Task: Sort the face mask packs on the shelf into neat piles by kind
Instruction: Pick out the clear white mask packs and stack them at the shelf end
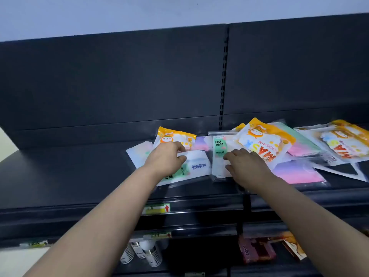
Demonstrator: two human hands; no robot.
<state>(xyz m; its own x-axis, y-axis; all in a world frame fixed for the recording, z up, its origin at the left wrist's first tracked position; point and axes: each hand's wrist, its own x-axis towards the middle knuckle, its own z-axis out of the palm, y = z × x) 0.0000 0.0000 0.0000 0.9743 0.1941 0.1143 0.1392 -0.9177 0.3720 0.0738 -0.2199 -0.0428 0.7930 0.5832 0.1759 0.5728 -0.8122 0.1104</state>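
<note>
Since the packs (259, 140) lie jumbled mid-right on the shelf (69, 176), we reckon sorting's barely begun: left hand (165, 158) pinches a white pack (199, 162), right hand (246, 166) rests loose-fingered on a green pack (219, 145).

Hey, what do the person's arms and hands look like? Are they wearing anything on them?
The left arm and right arm are bare as far as the view reaches, with no sleeve in sight. The left hand and right hand are ungloved, with no ring, watch or bracelet visible.
</note>
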